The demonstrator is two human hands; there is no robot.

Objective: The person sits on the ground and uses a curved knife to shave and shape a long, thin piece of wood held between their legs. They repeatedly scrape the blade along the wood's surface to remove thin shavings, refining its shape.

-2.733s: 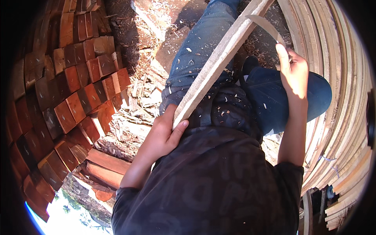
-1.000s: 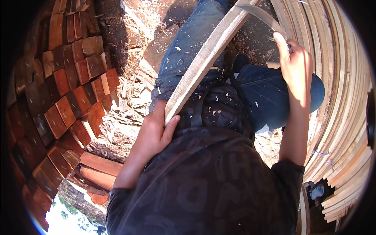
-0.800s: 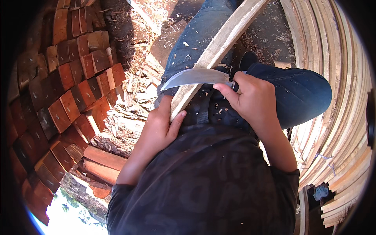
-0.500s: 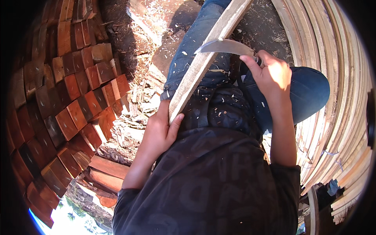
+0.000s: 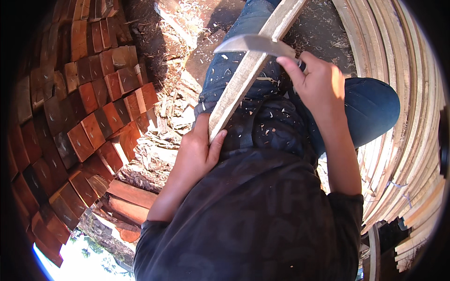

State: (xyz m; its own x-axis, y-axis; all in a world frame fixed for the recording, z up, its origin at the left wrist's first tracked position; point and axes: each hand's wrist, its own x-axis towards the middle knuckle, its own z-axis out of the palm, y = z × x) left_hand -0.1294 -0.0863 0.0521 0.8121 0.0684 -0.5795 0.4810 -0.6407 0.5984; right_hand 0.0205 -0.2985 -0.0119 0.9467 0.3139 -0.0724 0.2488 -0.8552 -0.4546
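Note:
A long, pale wooden strip (image 5: 239, 84) slants from my lap up past the top edge, over my outstretched leg. Its near end is gripped by my left hand (image 5: 200, 149), with the thumb along the right side. My right hand (image 5: 320, 84) is closed round the handle of a curved knife (image 5: 251, 43). The handle is mostly hidden by the fingers. The grey blade lies across the strip, its tip pointing left beyond the wood. Small wood shavings are scattered over my dark trousers.
Stacked reddish-brown wooden blocks (image 5: 89, 117) rise on the left. Many long pale strips (image 5: 391, 107) are piled along the right. Shavings (image 5: 176, 103) cover the ground beside my leg. My bent knee (image 5: 372, 105) sits between my right arm and the pale pile.
The knife has moved up and left over the strip, so more blade extends past its left side. My right hand has moved slightly left and up. My left hand keeps its grip.

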